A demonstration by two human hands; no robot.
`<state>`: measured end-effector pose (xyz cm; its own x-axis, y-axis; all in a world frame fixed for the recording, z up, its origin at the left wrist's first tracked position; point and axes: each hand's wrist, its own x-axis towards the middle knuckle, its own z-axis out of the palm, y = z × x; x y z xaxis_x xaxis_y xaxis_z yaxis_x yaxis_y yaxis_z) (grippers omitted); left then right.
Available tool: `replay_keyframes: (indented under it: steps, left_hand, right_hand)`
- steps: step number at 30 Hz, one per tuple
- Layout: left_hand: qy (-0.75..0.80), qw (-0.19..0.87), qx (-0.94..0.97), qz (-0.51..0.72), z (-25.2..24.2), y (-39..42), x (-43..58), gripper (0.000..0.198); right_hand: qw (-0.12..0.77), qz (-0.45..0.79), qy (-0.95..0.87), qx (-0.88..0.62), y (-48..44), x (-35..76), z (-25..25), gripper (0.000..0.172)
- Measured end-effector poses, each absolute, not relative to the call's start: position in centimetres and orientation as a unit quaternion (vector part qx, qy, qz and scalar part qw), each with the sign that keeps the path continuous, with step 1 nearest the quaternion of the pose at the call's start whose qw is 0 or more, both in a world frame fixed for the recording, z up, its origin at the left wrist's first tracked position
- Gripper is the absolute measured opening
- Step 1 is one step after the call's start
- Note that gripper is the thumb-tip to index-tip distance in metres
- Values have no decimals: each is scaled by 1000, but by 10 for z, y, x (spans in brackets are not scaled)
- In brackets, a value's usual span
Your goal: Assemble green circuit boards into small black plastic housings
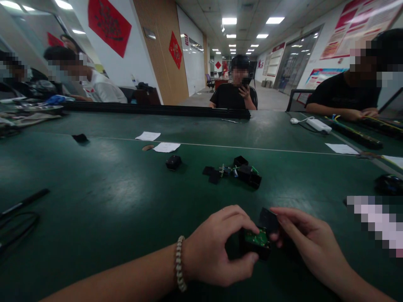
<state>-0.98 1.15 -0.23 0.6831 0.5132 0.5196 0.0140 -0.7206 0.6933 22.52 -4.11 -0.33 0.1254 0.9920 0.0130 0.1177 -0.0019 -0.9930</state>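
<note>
Left hand is clamping a small black box between thumb and fingers; we cannot tell whether the box is resting on the green tabletop or being held just above it. A circuit board is showing in its uncovered top. Right hand is pinching a thin black plate by the box's far right corner; plate-to-box contact is unclear to us.

We are noting a left fingertip lying at the board's edge: pressing there could flex the board or strain a joint. The plate is sitting tilted, so forcing it at that angle could scrape components or chip the rim. We are also watching the left grip: squeezing too lightly could let the box twist. Beyond, wired parts are lying loose; a careless reach could snag their leads.
</note>
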Motion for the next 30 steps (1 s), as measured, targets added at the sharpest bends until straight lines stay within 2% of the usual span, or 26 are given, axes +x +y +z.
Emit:
replay_keyframes:
  steps: [5, 18, 30]
  left_hand:
    - [159, 345, 852, 361, -1, 12, -11, 37]
    - [151, 338, 855, 362, 0, 12, -10, 37]
    - [151, 332, 858, 362, 0, 12, -10, 37]
  right_hand:
    - [496, 391, -518, -577, -41, 227, -2, 26]
    - [514, 397, -514, -560, -42, 227, -4, 19]
    - [499, 321, -581, -557, -39, 227, 0, 16]
